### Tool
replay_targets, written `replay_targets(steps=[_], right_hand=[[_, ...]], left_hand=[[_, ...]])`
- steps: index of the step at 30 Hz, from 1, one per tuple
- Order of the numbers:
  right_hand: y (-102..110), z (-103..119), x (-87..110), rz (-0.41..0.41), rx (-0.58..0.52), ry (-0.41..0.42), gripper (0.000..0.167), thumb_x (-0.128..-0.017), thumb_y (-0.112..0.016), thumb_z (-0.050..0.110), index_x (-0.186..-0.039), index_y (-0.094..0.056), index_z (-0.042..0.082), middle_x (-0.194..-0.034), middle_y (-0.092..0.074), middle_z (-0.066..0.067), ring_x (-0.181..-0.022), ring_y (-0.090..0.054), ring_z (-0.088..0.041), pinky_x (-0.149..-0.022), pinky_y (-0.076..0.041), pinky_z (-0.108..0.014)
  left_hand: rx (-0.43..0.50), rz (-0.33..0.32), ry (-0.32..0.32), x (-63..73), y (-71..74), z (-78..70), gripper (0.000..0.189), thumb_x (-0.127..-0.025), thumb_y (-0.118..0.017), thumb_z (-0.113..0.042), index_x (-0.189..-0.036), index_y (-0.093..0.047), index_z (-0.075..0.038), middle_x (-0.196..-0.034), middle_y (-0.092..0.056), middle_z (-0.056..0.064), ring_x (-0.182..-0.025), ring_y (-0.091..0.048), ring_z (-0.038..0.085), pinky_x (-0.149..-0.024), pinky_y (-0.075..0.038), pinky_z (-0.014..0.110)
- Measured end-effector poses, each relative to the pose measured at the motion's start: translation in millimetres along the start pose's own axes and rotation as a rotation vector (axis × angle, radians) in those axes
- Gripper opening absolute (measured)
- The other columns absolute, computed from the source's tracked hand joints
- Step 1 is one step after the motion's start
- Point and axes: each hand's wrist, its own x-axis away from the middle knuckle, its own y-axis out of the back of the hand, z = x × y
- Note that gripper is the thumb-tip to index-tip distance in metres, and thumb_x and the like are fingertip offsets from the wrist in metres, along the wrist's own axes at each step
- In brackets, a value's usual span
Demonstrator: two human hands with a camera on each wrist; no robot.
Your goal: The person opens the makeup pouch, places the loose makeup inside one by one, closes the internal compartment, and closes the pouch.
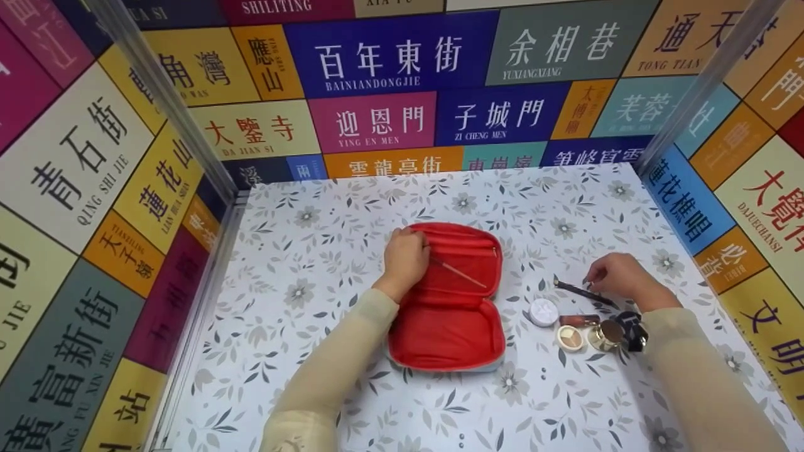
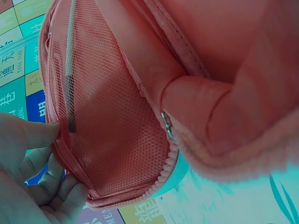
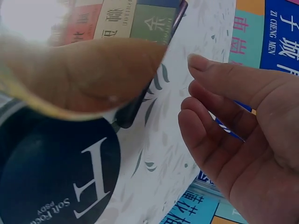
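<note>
Tho L grip on case edge, room leftward

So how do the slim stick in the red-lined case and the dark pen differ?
The slim stick lies against mesh in the red-lined case; the dark pen lies on the table. The stick is partly pale, the pen mostly black. The right hand is close to the pen, while the left hand grips the case holding the stick. Both are slim and straight.

Mesh pocket; mirror-glossy gold container
</note>
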Motion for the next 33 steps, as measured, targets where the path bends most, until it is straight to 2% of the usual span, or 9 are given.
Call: replay_targets(steps=[6, 14, 22, 33], right_hand=[[-7, -4, -2.1, 0.038, 0.010, 0.002, 0.010, -0.078, -0.082, 0.001, -0.086, -0.078, 0.006, -0.078, -0.072, -0.003, -0.072, -0.058, -0.015, -0.067, -0.048, -0.032], [-13, -10, -2.8, 0.105, -0.035, -0.059, 0.018, -0.076, -0.084, 0.000, -0.091, -0.076, 0.004, -0.084, -0.072, -0.008, -0.077, -0.061, -0.020, -0.071, -0.050, -0.033], [-17, -10, -2.8, 0.094, -0.030, -0.067, 0.017, -0.075, -0.084, -0.001, -0.090, -0.076, 0.003, -0.081, -0.070, -0.006, -0.076, -0.060, -0.019, -0.070, -0.048, -0.033], [-22, -13, -2.6, 0.035, 0.017, -0.012, 0.016, -0.072, -0.084, -0.001, -0.085, -0.075, 0.004, -0.075, -0.071, -0.003, -0.072, -0.058, -0.015, -0.070, -0.048, -0.034]], left_hand=[[-0.005, 0.011, 0.013, -0.3, 0.1, -0.6, 0.010, -0.096, -0.073, -0.019, -0.092, -0.078, -0.012, -0.095, -0.076, 0.008, -0.094, -0.065, 0.032, -0.087, -0.055, 0.041], [-0.013, -0.013, 0.010, 0.2, 0.6, -1.9, 0.009, -0.095, -0.075, -0.020, -0.090, -0.079, -0.013, -0.093, -0.076, 0.007, -0.091, -0.066, 0.031, -0.084, -0.055, 0.040], [-0.010, -0.009, 0.014, 0.6, 3.5, -2.4, 0.010, -0.095, -0.075, -0.020, -0.090, -0.078, -0.013, -0.094, -0.076, 0.008, -0.092, -0.066, 0.032, -0.086, -0.055, 0.041], [-0.023, 0.000, 0.001, 0.5, 4.3, -1.5, 0.011, -0.096, -0.073, -0.021, -0.092, -0.078, -0.012, -0.091, -0.078, 0.006, -0.093, -0.065, 0.031, -0.088, -0.053, 0.039]])
